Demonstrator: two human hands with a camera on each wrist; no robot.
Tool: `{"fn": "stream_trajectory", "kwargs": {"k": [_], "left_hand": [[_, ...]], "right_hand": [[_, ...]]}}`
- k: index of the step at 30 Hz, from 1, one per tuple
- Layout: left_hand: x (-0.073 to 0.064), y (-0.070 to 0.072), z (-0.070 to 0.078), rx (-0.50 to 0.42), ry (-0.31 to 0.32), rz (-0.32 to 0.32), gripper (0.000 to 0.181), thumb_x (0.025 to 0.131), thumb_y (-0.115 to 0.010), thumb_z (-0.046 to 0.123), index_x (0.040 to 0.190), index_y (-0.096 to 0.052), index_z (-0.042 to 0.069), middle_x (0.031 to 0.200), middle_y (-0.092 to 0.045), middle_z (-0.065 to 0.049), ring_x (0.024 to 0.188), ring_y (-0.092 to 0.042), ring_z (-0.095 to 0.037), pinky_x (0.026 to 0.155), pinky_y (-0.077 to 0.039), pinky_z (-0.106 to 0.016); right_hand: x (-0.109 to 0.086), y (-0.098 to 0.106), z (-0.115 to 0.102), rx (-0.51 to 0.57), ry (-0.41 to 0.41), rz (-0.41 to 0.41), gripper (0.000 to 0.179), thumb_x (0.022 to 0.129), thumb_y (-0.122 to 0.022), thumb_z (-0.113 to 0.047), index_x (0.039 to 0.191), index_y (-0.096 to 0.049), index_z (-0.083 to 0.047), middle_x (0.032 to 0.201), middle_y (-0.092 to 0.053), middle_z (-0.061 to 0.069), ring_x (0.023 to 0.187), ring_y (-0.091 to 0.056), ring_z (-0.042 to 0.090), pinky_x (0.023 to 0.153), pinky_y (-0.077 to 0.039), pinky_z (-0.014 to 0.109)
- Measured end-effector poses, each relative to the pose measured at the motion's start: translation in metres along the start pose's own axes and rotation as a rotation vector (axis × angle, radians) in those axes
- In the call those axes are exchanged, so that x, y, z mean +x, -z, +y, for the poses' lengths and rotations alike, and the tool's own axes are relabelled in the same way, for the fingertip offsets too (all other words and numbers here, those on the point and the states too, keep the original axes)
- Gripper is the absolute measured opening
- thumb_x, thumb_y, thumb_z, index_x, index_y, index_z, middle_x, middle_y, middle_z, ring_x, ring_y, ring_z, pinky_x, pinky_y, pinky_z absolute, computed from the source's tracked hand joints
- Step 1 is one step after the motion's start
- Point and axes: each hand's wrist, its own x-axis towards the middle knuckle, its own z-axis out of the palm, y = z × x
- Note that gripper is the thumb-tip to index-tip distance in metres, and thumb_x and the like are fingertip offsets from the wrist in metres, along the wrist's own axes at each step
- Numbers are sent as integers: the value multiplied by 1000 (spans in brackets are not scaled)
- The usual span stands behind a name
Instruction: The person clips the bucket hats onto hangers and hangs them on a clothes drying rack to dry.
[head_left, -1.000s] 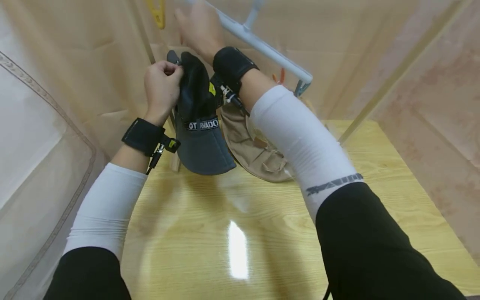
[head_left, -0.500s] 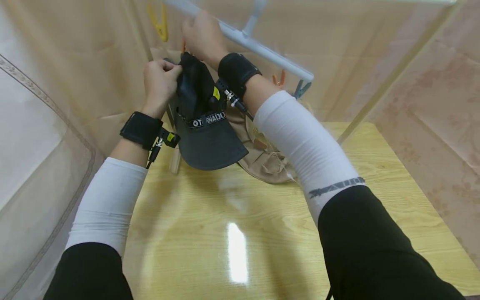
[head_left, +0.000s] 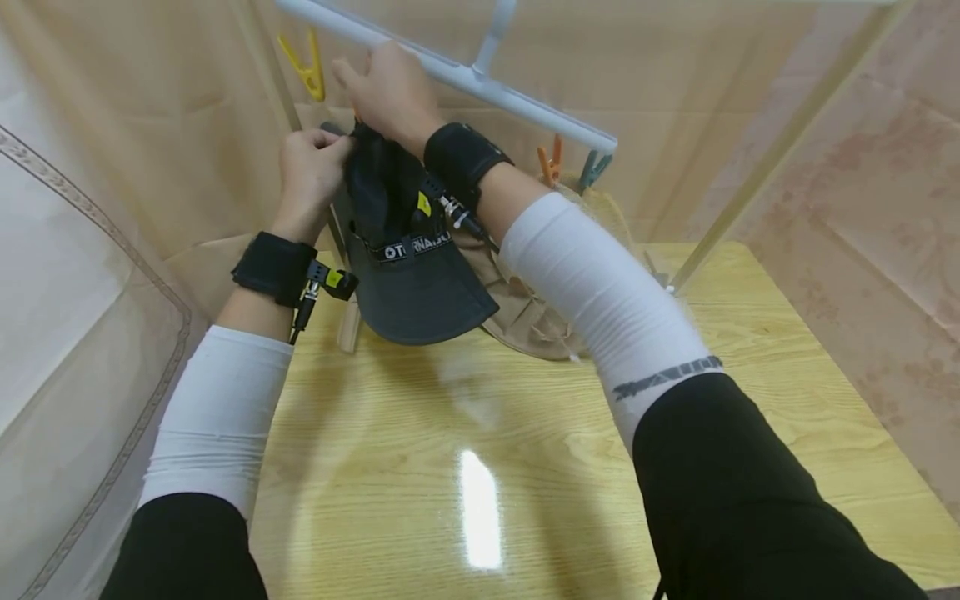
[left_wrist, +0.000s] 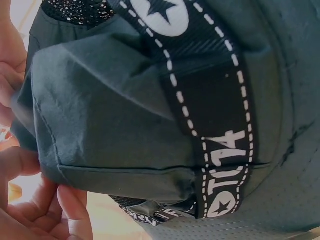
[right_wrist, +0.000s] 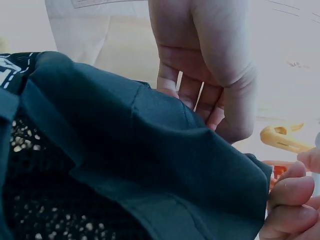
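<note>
A dark grey cap with a lettered band hangs brim-down, crown bunched upward. My left hand pinches the edge of its crown; in the left wrist view that left hand's fingers lie against the cloth. At the crown's top, my right hand pinches an orange clothespin, mostly hidden behind fingers and cloth. The clothespin meets the cap's edge, but its grip on the cloth cannot be made out. The light blue bar of a hanger runs just above my right hand.
A yellow clothespin hangs at left. Another orange clothespin and a blue one hang near the bar's right end, by a beige hat. Wooden poles rise from the wood-grain table.
The hanger bar and yellow clothespin have come down and slightly left. My right hand has lowered toward the cap's crown, and the cap's brim has swung a little right. The left hand keeps its pinch.
</note>
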Motion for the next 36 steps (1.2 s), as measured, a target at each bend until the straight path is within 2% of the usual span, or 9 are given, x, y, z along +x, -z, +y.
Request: {"fn": "stream_trajectory", "kwargs": {"k": [5, 10, 14, 17, 20, 26, 30, 33, 36], "left_hand": [[0, -2, -7, -19, -14, -3, 38, 94, -61, 20, 57, -63, 22, 56, -47, 11, 60, -44, -9, 54, -33, -23], [4, -5, -13, -27, -38, 0, 33, 95, -61, 21, 62, -64, 23, 63, -51, 11, 66, -46, -8, 59, -34, -23], [9, -8, -15, -37, -44, 12, 25, 94, -64, 23, 69, -66, 22, 70, -52, 12, 67, -46, -6, 61, -36, -22], [10, -12, -16, -50, -51, 14, 17, 93, -65, 24, 79, -71, 17, 73, -54, 12, 67, -48, -5, 62, -38, -21], [10, -16, -18, -55, -65, 15, 16, 93, -65, 25, 89, -73, 11, 75, -56, 13, 68, -49, -4, 64, -39, -21], [12, -15, -26, -49, -57, 44, 23, 94, -65, 27, 99, -72, 5, 78, -56, 14, 71, -50, -4, 66, -40, -21], [13, -14, -31, -29, -51, 58, 28, 93, -66, 28, 105, -73, 3, 78, -56, 14, 74, -51, -3, 68, -41, -20], [14, -14, -34, -24, -52, 65, 30, 93, -66, 29, 107, -73, 3, 81, -57, 14, 79, -50, -4, 70, -40, -21], [15, -15, -37, -34, -53, 67, 30, 93, -66, 29, 107, -73, 4, 81, -57, 14, 80, -51, -4, 71, -40, -21]], "right_hand": [[-2, -3, 3, -26, 6, 1, 55, 98, -51, -46, 56, -44, -13, 51, -46, -6, 44, -37, 7, 49, -28, 20], [-4, -2, 7, -62, 31, 13, 54, 98, -53, -46, 56, -45, -13, 54, -50, -7, 49, -39, 7, 51, -26, 19], [-5, 0, 13, -66, 55, 13, 50, 98, -54, -42, 58, -44, -14, 55, -42, -6, 50, -35, 7, 53, -25, 19], [-5, 0, 19, -77, 58, 19, 49, 98, -55, -41, 58, -45, -15, 52, -34, -6, 48, -31, 6, 53, -24, 19], [-4, 0, 23, -95, 41, 23, 50, 97, -56, -41, 56, -46, -15, 50, -33, -7, 46, -30, 5, 51, -24, 19], [-6, -3, 29, -146, 11, -43, 48, 98, -56, -40, 57, -50, -15, 50, -34, -6, 45, -30, 6, 49, -22, 20], [-7, -4, 36, -140, -8, -81, 47, 97, -57, -38, 58, -49, -14, 51, -32, -6, 45, -30, 7, 50, -23, 20], [-7, -5, 40, -127, -17, -92, 41, 97, -59, -37, 63, -56, -14, 54, -38, -6, 49, -36, 7, 53, -27, 20], [-8, -5, 44, -120, -22, -112, 32, 97, -58, -37, 78, -69, -13, 63, -51, -4, 57, -45, 9, 56, -32, 21]]}}
